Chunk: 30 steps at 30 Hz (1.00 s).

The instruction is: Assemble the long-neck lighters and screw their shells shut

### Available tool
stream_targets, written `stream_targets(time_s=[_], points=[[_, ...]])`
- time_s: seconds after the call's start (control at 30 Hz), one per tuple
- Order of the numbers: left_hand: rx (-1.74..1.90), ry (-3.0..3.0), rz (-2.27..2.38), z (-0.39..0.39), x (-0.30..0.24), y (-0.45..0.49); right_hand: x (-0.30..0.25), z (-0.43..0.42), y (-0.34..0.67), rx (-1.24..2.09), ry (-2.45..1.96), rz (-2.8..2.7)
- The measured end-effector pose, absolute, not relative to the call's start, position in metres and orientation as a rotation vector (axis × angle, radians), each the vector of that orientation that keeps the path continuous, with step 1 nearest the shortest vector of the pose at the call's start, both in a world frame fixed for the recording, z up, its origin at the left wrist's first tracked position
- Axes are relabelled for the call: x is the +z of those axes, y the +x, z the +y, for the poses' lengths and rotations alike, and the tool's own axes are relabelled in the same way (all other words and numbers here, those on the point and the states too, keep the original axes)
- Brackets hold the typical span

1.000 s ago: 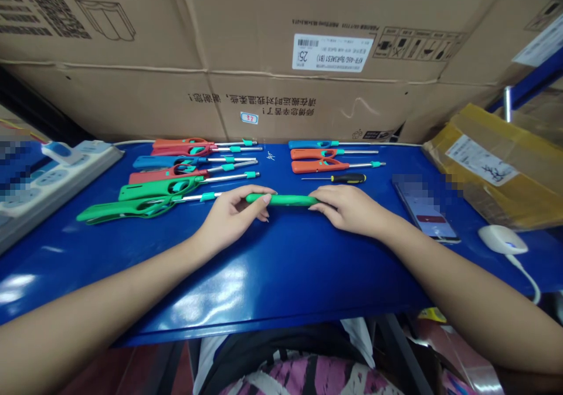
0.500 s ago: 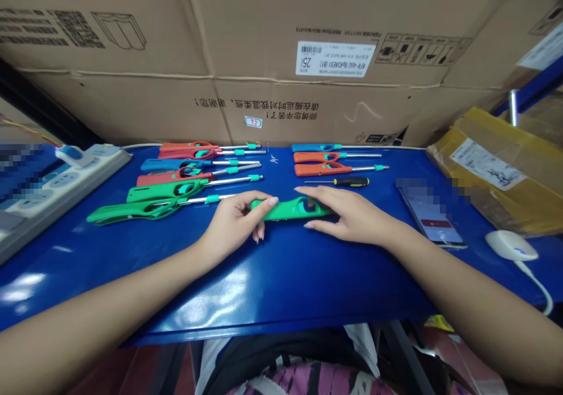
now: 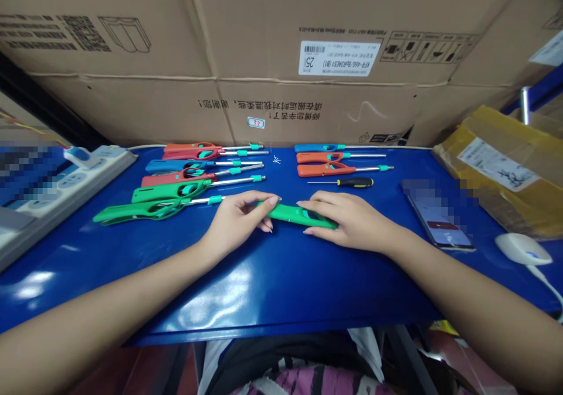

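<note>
A green gas lighter [image 3: 288, 213] is held low over the blue table between my two hands. My left hand [image 3: 240, 224] pinches its left end between thumb and fingers. My right hand [image 3: 354, 219] is closed round the other end, thumb on the near side and fingers over the top, hiding that end. Beyond my left hand several long-necked lighters lie in a column, among them a green lighter [image 3: 169, 191] and a blue lighter [image 3: 176, 165]. A yellow-and-black screwdriver [image 3: 356, 182] lies past my right hand, below an orange lighter [image 3: 319, 170].
A large cardboard box [image 3: 259, 31] walls off the back of the blue table [image 3: 211, 301]. On the left stands a white power strip [image 3: 74, 187]. To the right are a phone [image 3: 440, 225], a white round device [image 3: 522, 248] with a cable, and a taped yellow-brown package [image 3: 466, 178].
The green lighter has tilted, its right end now nearer to me, and its face has turned. My right hand has closed further round that end. The camera view has shifted slightly.
</note>
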<state>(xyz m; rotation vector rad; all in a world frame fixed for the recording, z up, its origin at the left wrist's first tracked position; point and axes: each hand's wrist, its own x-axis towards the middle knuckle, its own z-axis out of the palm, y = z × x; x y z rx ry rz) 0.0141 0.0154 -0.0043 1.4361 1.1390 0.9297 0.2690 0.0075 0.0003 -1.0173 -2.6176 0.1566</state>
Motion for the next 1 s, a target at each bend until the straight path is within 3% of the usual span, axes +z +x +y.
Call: stream_targets(time_s=[0.33, 0.73, 1.0], points=[[0.894, 1.737, 0.865, 0.011, -0.018, 0.011, -0.004, 0.011, 0.271, 0.219, -1.047, -2.579], [0.871, 2.187, 0.968, 0.01, -0.009, 0.006, -0.003, 0.012, 0.27, 0.316, -1.088, -2.548], [0.822, 2.052, 0.994, 0.013, -0.013, 0.008, -0.004, 0.013, 0.269, 0.324, -1.069, -2.531]])
